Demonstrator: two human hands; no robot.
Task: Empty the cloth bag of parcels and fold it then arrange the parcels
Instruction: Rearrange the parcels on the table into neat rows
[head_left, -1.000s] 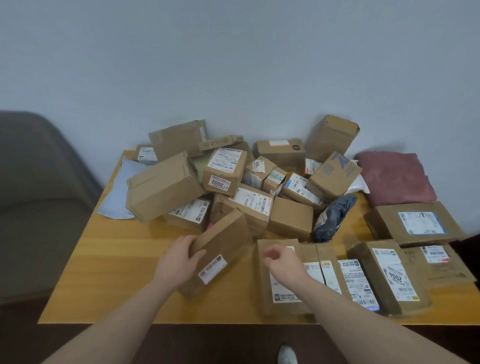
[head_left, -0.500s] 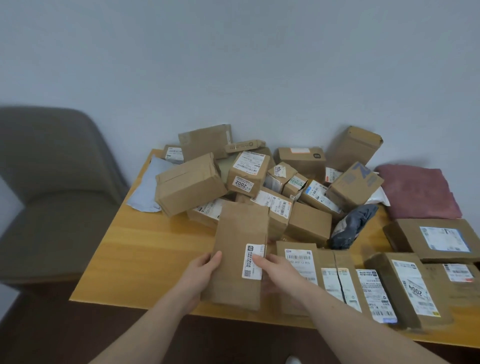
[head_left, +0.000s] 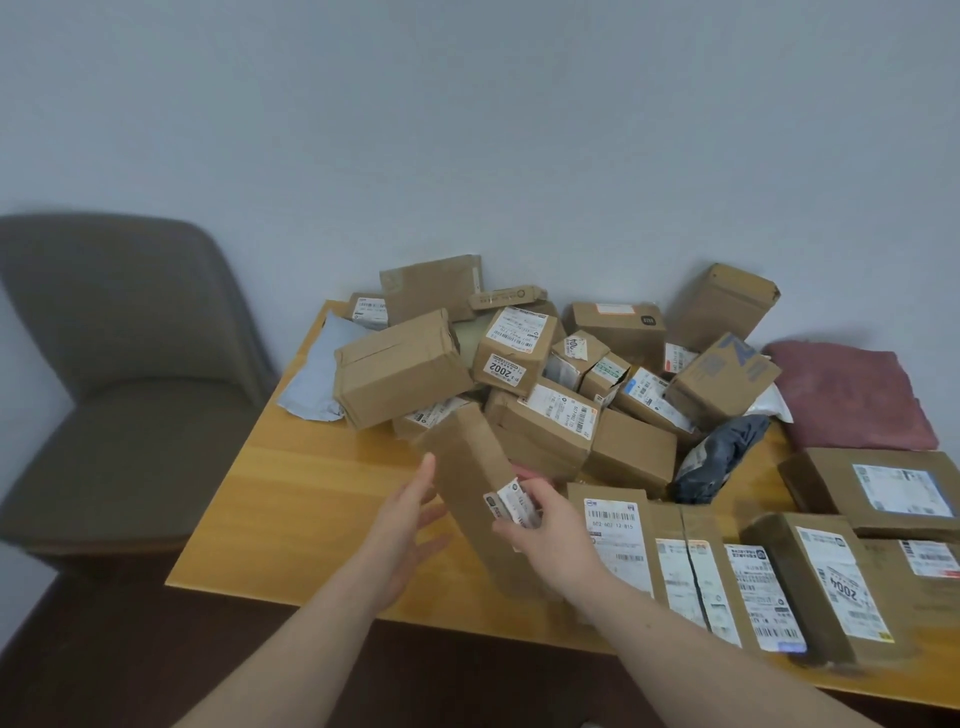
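Right hand (head_left: 556, 540) gripping tilted parcel (head_left: 475, 493)

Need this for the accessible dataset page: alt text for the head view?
Right hand grips a long brown parcel over a wooden table; the left hand is open beside it. A heap of parcels lies behind, a row of flat ones at right, a folded red bag beyond.

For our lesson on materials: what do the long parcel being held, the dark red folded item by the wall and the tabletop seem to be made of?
Long parcel: brown cardboard, matte, creased edges, paper label stuck on. Dark red folded item: soft cloth, dull, rumpled, with rounded folds. Tabletop: looks like wood or wood-look laminate, smooth with a slight sheen and visible grain lines; which one cannot be told.
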